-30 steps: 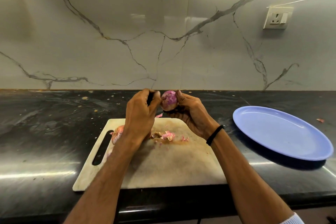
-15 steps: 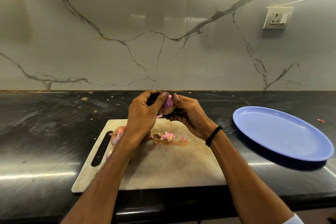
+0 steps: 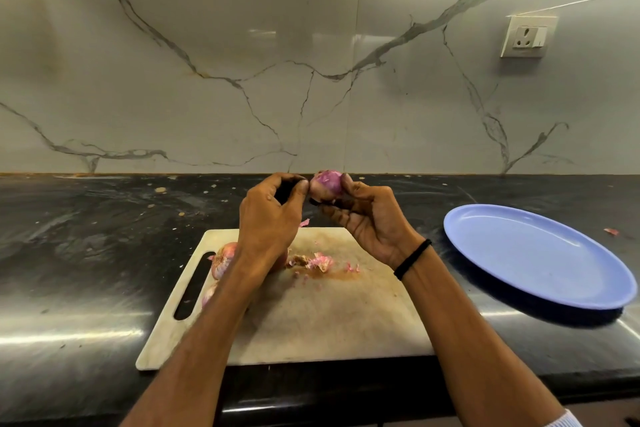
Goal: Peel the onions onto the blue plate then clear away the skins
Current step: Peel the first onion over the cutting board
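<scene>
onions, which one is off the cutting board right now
The onion gripped in the right hand, raised above the cutting board. The other two onions lie on its left side, partly behind the left forearm.

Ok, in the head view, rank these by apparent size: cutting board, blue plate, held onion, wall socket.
1. cutting board
2. blue plate
3. wall socket and held onion: near alike, socket farther off, so unranked.
</scene>
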The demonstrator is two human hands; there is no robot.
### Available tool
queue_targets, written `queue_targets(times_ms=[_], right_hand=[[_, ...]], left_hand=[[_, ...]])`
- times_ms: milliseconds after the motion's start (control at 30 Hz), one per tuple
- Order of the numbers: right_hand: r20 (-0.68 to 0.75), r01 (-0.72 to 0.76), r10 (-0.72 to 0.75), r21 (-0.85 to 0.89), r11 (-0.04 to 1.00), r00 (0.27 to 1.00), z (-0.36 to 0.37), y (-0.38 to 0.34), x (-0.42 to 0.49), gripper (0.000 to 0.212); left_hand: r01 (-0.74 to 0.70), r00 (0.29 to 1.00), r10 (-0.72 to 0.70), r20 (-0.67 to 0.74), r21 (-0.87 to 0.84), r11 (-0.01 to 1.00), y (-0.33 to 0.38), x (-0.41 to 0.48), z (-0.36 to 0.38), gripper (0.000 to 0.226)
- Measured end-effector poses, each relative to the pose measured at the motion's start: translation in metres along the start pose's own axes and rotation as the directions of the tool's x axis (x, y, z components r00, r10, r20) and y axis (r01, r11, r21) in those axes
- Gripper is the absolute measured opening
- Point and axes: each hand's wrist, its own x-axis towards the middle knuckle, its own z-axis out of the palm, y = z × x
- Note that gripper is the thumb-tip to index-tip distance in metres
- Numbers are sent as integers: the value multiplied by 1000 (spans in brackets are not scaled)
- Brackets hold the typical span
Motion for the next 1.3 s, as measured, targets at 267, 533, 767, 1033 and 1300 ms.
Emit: queue_targets(times_ms=[267,533,767,1033,1300], right_hand=[[-17,-21,22,18,1000,1000,1,0,0,38],[-38,-26,23,-61,998,999,3,0,-1,37],[-40,6,-11,-128,992,999,4,0,0,36],[-84,6,-26,-229,973,996,5,0,2,69],[-44,44,-58,-271,962,997,1,3,3,63]], left_hand=[[-4,999,6,46,-57,998,4,-1,1,31],[-13,1000,14,19,-89,996,0,0,-2,28],[-8,1000,12,13,-229,973,2,-1,-3,30],[-73,989,95,109,-191,979,5,-4,-1,31],[-77,989,95,113,-155,985,5,-5,-1,49]])
